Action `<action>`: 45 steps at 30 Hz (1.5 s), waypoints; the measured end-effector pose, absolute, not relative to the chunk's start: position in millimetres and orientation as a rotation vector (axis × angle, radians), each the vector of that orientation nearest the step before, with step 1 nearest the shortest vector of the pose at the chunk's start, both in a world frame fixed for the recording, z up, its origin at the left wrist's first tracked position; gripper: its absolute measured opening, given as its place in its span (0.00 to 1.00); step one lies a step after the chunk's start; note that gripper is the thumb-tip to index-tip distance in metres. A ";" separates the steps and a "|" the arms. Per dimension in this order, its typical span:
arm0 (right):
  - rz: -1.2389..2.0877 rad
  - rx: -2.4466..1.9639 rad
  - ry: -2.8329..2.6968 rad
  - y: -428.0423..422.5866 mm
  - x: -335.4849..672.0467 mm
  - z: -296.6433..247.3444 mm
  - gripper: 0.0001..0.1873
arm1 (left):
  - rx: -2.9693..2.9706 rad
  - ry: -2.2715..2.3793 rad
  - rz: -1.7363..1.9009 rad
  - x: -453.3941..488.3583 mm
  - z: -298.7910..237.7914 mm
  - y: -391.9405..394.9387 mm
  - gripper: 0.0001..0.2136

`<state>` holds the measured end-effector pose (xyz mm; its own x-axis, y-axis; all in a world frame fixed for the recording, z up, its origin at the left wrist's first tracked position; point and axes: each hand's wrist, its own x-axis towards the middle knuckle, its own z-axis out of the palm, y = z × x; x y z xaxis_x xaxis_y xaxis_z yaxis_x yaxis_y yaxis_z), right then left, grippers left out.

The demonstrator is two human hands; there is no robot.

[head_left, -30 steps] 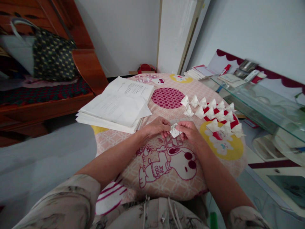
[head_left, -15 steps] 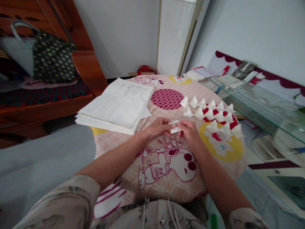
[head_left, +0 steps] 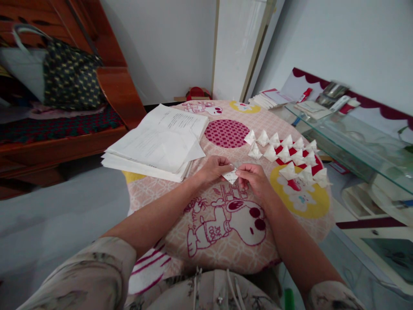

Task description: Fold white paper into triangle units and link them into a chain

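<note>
A small folded piece of paper (head_left: 231, 176), white with print on it, is pinched between both hands above the table's near middle. My left hand (head_left: 215, 168) grips its left side with thumb and fingers. At its right corner, my right hand (head_left: 253, 177) holds it between thumb and forefinger, the other fingers curled under. One corner of the paper points down toward me. To the right stand several folded paper boats (head_left: 284, 154) in rows on the cloth. A stack of printed sheets (head_left: 155, 144) lies left of my hands.
The round table wears a pink patterned tablecloth (head_left: 206, 254). At the right is a glass shelf (head_left: 351, 142) with a metal bowl (head_left: 334, 89) and a red marker (head_left: 304, 95). A wooden bench (head_left: 119, 94) with a dark patterned bag (head_left: 72, 77) stands at the left.
The folded paper has turned in my fingers, so a corner now points down. My right hand has shifted slightly to the right along its edge. The boats and the stack stay put.
</note>
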<state>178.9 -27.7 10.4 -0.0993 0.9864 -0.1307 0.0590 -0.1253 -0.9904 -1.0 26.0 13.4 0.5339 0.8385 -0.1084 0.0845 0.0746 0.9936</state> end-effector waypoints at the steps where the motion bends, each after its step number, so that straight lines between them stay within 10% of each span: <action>1: 1.332 -1.296 -1.243 -27.5 178.4 10.3 0.14 | 1.403 0.841 0.680 -0.2 12.0 25.8 0.09; 23: 1.039 -1.359 -1.458 -22.4 188.8 2.5 0.13 | 2.991 0.962 0.564 -2.8 11.2 8.8 0.09; 45: 0.204 -1.550 -2.529 -44.3 186.5 9.8 0.13 | 2.694 0.559 0.472 -21.3 6.4 17.1 0.07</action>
<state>186.5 -44.3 9.8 -0.4461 0.8922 0.0711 0.8692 0.4508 -0.2032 -21.3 17.1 6.4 0.8668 0.4327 0.2478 0.3169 -0.8617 0.3962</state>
